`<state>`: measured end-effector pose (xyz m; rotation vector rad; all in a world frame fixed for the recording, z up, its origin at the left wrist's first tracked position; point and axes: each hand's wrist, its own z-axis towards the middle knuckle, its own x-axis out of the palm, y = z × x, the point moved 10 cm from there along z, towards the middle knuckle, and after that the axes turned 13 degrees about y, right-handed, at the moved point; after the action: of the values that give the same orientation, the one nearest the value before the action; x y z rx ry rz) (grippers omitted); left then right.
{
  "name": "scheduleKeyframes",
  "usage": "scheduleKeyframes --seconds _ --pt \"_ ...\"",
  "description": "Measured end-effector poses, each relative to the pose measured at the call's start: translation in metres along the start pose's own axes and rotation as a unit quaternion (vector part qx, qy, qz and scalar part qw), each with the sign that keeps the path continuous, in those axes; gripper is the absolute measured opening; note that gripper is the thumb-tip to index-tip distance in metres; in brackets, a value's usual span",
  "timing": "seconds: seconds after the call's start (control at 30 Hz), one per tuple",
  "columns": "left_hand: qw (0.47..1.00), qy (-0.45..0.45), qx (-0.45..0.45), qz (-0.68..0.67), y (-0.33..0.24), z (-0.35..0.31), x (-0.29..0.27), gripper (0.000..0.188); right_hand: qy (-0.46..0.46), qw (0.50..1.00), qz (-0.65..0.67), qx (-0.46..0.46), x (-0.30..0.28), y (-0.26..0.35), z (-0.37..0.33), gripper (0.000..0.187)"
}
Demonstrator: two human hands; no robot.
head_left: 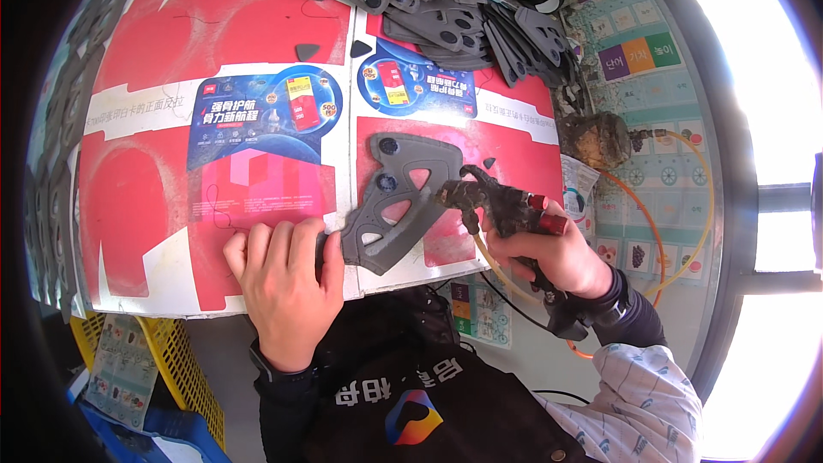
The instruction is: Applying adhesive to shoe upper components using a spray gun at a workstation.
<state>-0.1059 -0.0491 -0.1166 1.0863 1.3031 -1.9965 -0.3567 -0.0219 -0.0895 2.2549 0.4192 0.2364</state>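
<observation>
A flat grey cut-out piece (418,216) with angular openings and two dark round spots lies slanted on the red and white printed board (141,171). My left hand (290,279) is closed on its lower left end, thumb along the edge, with a dark bit showing between thumb and fingers. In my right hand (561,253) is a grimy spray gun (501,204) with red knobs, fingers wrapped round its handle. Its nozzle points left, right over the piece's right edge; whether spray comes out cannot be seen.
Stacks of similar grey pieces (446,26) lie along the board's far side. Small dark scraps (307,52) are scattered on it. A yellow hose (710,197) and an orange hose (647,219) curve at the right. A yellow basket (184,369) stands below left.
</observation>
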Motion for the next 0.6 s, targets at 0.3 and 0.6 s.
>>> scheduleKeyframes --seconds 0.3,0.6 --pt "1.0 -0.023 0.008 0.003 0.0 0.0 -0.003 0.014 -0.036 0.999 -0.009 -0.001 -0.013 0.008 0.004 0.02" --pt "1.0 -0.004 -0.001 -0.008 0.001 0.001 -0.002 0.013 -0.051 0.999 -0.008 0.001 -0.013 0.014 0.01 0.017"
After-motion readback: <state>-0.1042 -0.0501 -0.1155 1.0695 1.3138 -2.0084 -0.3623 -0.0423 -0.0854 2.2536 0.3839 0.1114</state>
